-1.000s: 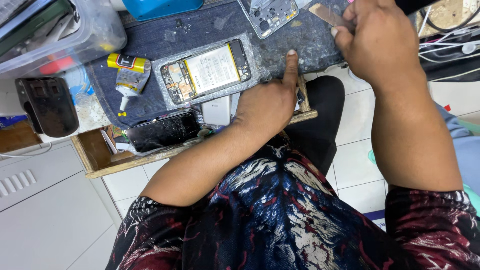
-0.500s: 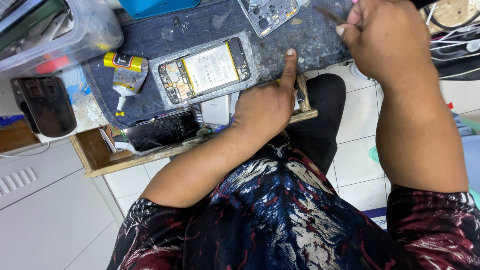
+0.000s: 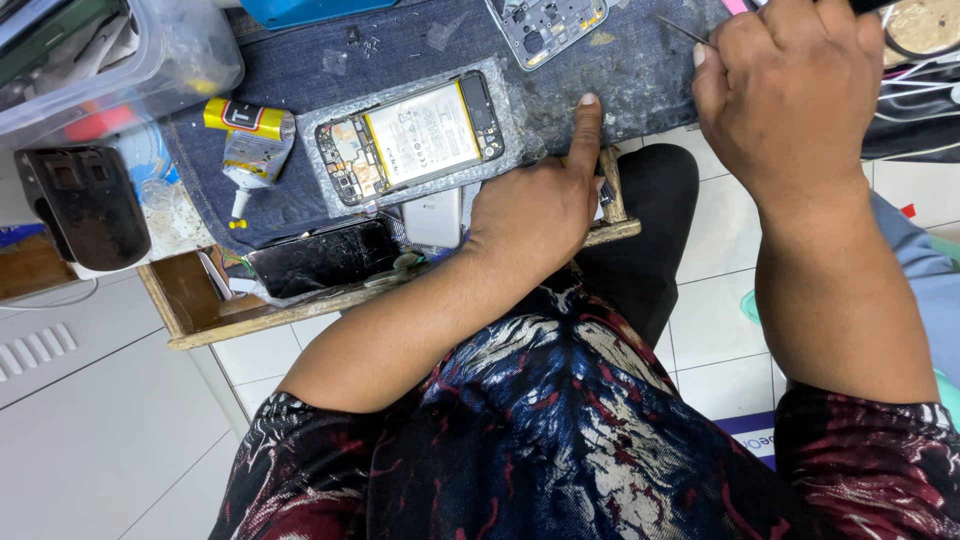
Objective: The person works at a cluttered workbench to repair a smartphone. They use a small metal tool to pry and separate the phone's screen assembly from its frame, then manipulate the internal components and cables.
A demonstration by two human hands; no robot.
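Right hand [image 3: 790, 95], upper right of the frame, is pinching a thin metal tool [image 3: 685, 30]; best kept low and steady. Left hand [image 3: 535, 205] rests mid-frame, index finger out on the dark mat [image 3: 620, 70], other fingers curled. Opened phone [image 3: 412, 137] lies just left of it on the worktop, long axis running left-right, slightly tilted up to the right.

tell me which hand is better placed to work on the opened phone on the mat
Probably the left hand: it rests beside the opened phone, forefinger on the mat. The right hand is farther off, holding a thin tool.
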